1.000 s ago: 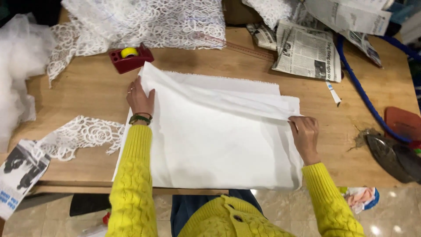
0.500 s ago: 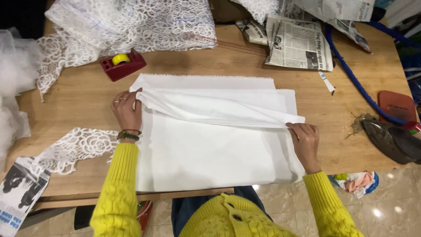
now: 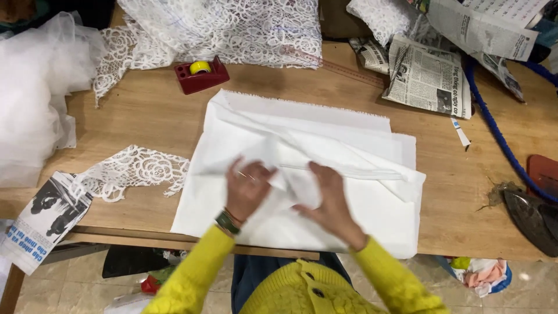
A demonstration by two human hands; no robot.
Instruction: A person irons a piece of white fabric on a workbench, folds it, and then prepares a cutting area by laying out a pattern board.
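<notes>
You are looking down at a wooden counter [image 3: 145, 116] with a folded sheet of white cloth [image 3: 349, 151] lying at its middle; every place below is given relative to that cloth.

Far to the left of the cloth, a heap of sheer white tulle [image 3: 32, 99] spills over the counter's edge. Below it, at the near left corner, a printed newspaper sheet [image 3: 43, 218] hangs off the counter. Just beside the cloth's left edge lies a strip of white lace [image 3: 136, 171], flat on the wood. Beyond the cloth's far left corner sits a dark red tape dispenser [image 3: 201, 74] with a yellow roll, and behind that a large spread of white lace fabric [image 3: 232, 26].

On the cloth itself, near its front middle, your left hand [image 3: 247, 189] lies with fingers spread open and pressed flat on the fabric, gripping nothing. Your right hand [image 3: 325, 195] is just beside it, also open and flat, palm down on a raised fold. Both sleeves are yellow knit; a dark band circles the left wrist.

Beyond the cloth's far right corner lie folded newspapers [image 3: 430, 75]. Further right a blue cord [image 3: 494, 128] curves across the wood, and a dark iron [image 3: 532, 218] rests at the counter's right edge.
</notes>
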